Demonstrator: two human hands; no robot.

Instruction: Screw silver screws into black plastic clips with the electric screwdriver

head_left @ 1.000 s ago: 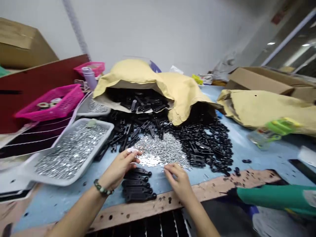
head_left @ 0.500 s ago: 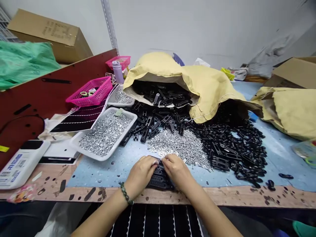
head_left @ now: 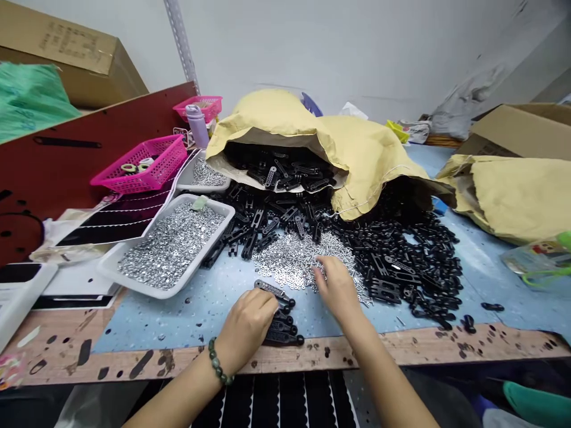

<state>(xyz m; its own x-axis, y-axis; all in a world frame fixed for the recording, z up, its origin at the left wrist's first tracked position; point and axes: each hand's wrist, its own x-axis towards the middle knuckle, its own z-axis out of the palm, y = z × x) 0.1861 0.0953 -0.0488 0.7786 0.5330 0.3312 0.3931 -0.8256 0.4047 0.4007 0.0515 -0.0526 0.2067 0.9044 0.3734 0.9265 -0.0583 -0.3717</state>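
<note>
My left hand (head_left: 252, 321), with a green bead bracelet at the wrist, has its fingers closed at the left side of a small group of black plastic parts (head_left: 283, 333) near the table's front edge. What its fingertips hold, if anything, is hidden. One black part (head_left: 271, 289) lies at an angle just above them. My right hand (head_left: 336, 288) is over the pile of silver screws and small nuts (head_left: 307, 258), thumb and forefinger apart at its right side. Black plastic parts (head_left: 392, 261) are heaped to the right of that pile.
A white tray of small metal pieces (head_left: 172, 249) stands at left, before a pink basket (head_left: 149, 169) and purple bottle (head_left: 197, 126). Yellow sacks (head_left: 276, 122) lie at the back, one open onto black parts. A clear bag (head_left: 539, 261) lies right.
My right hand has left the black parts and moved up and right onto the screws. My left hand has shifted slightly down and left. The camera view has turned a little to the right.
</note>
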